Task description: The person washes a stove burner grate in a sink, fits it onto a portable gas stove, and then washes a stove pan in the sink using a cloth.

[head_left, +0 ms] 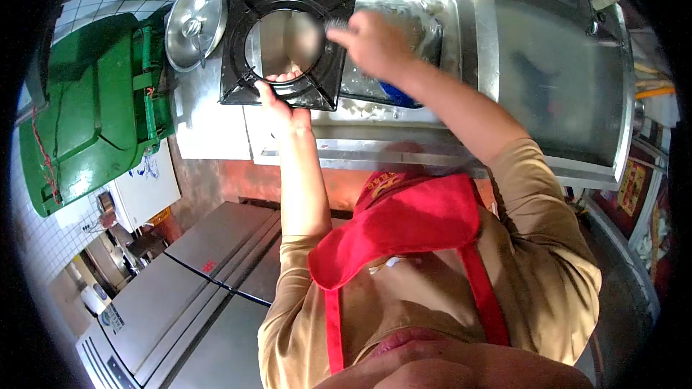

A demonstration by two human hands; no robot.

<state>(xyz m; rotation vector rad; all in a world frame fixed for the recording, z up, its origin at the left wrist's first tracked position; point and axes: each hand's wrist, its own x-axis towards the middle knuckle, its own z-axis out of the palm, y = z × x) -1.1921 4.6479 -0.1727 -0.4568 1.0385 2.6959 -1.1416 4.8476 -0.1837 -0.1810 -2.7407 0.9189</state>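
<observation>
From the head view, the left hand (282,104) is clamped on the black frame (238,47), raised beside the sink (450,65); the right hand (378,43) pinches what seems a grey scrubber (336,27) against it; scrubbing looks under way, unfinished; how much is clean, I can't tell.

Head view, one: wide, round-edged. Looked forward and steeply down from head height. Covered, nearest, the red apron (411,223), lower centre; beyond it, the metal sink (488,50), which ran across the top.
</observation>
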